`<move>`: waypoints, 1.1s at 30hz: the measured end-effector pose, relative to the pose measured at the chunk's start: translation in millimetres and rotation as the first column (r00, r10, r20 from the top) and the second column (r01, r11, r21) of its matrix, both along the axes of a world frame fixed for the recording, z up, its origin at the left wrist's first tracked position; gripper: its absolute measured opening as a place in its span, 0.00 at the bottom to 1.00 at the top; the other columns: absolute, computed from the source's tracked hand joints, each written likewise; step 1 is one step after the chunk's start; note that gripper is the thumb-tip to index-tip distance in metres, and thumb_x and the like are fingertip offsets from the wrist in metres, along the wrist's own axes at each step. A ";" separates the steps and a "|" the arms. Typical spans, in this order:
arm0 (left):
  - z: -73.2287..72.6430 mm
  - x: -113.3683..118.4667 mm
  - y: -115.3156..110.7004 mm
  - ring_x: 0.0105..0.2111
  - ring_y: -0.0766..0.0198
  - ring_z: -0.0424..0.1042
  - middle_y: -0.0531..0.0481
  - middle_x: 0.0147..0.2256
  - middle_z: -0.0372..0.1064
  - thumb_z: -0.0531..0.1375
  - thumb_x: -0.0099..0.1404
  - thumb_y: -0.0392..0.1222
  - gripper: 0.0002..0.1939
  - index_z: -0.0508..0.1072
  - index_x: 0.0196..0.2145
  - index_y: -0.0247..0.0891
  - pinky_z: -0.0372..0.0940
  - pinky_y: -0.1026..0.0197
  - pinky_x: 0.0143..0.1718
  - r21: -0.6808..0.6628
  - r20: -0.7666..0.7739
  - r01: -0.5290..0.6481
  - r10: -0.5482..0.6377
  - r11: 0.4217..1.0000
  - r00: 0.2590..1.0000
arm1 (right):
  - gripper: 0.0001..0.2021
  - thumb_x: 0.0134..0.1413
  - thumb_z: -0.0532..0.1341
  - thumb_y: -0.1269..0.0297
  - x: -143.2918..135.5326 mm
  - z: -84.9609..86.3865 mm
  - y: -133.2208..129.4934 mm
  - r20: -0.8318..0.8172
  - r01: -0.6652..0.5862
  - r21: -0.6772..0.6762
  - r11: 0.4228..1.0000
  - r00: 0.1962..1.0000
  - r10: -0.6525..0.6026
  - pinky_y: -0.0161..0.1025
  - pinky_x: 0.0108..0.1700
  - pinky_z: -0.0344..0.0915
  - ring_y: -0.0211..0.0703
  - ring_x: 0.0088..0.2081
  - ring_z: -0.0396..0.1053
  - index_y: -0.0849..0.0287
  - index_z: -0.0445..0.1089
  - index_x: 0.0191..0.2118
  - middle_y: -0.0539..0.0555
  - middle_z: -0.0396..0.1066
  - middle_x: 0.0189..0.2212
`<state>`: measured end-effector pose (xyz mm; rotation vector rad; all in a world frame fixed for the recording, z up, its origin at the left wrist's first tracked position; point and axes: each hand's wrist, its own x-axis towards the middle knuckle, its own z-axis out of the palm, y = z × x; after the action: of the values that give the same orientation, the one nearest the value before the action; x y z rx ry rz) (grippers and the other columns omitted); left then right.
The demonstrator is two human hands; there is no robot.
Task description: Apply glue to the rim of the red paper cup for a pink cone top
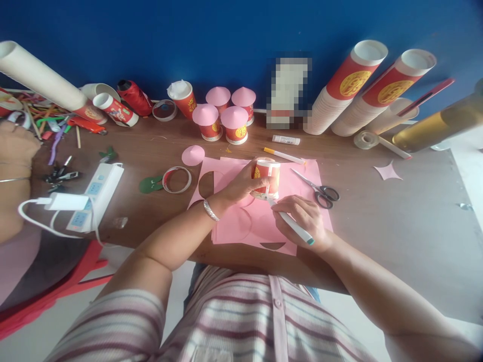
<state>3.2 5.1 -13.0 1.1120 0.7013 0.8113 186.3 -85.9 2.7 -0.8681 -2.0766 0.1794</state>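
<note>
The brown table [362, 221] is running across the frame, its far side meeting a blue wall [226, 30] along the top and its near edge passing just in front of the person's striped shirt [241, 317]. Most room for the right arm is lying toward the right of the frame, where a pink four-pointed scrap [388, 171] is resting; at the left edge another person's arm [15, 166] and a white power strip [106, 183] are narrowing the space. Four cone-topped cups [234, 118] are standing beyond the hands at upper center, and two tall cup stacks [345, 88] are leaning in the picture at upper right. Pink paper sheets [226, 231] are spreading under both hands, with black-handled scissors [320, 192] lying just beyond the right hand. The red paper cup [273, 173] is sitting in the left hand [249, 181] at the center of the frame, fingers closing around its side and across its front. The right hand [302, 216] is gripping a white marker [296, 227] between bent fingers, its point reaching the cup's pale lower band; whether it is touching, I cannot tell. The left forearm is slanting up from lower left, the right from lower right, both wrists converging over the paper.
</note>
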 end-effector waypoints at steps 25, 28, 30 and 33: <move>0.7 -0.5 -0.5 0.40 0.61 0.69 0.47 0.42 0.67 0.71 0.55 0.51 0.29 0.67 0.49 0.38 0.66 0.60 0.38 -0.022 0.006 0.010 -0.009 1.000 1.000 | 0.12 0.57 0.61 0.78 1.7 2.7 0.1 0.003 0.028 0.005 1.000 1.000 -0.028 0.38 0.32 0.70 0.40 0.29 0.73 0.55 0.68 0.44 0.51 0.74 0.30; 1.5 -0.4 -0.1 0.41 0.60 0.69 0.46 0.42 0.68 0.71 0.55 0.52 0.29 0.68 0.49 0.38 0.65 0.59 0.39 -0.004 -0.014 0.004 -0.004 1.000 1.000 | 0.13 0.57 0.60 0.78 2.4 4.3 0.3 -0.011 0.027 0.005 1.000 1.000 -0.027 0.38 0.32 0.70 0.40 0.29 0.73 0.54 0.68 0.45 0.50 0.74 0.30; 1.7 -0.4 -0.1 0.41 0.60 0.69 0.46 0.43 0.68 0.71 0.55 0.53 0.29 0.68 0.49 0.38 0.65 0.59 0.39 -0.004 -0.009 0.005 -0.006 1.000 1.000 | 0.13 0.57 0.60 0.78 2.7 4.7 0.3 -0.010 0.004 -0.003 1.000 1.000 -0.004 0.38 0.32 0.70 0.40 0.29 0.72 0.55 0.67 0.45 0.50 0.73 0.29; 1.1 -0.8 -0.5 0.40 0.60 0.68 0.46 0.42 0.68 0.71 0.55 0.53 0.29 0.68 0.49 0.38 0.66 0.59 0.39 -0.015 -0.001 0.008 -0.008 1.000 1.000 | 0.11 0.57 0.61 0.78 2.4 3.5 0.4 0.004 0.001 0.001 1.000 1.000 -0.001 0.37 0.32 0.70 0.40 0.28 0.72 0.55 0.67 0.43 0.49 0.73 0.28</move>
<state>2.5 4.6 -11.9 1.1013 0.7028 0.7974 188.7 -85.5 6.2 -0.8697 -2.0792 0.1760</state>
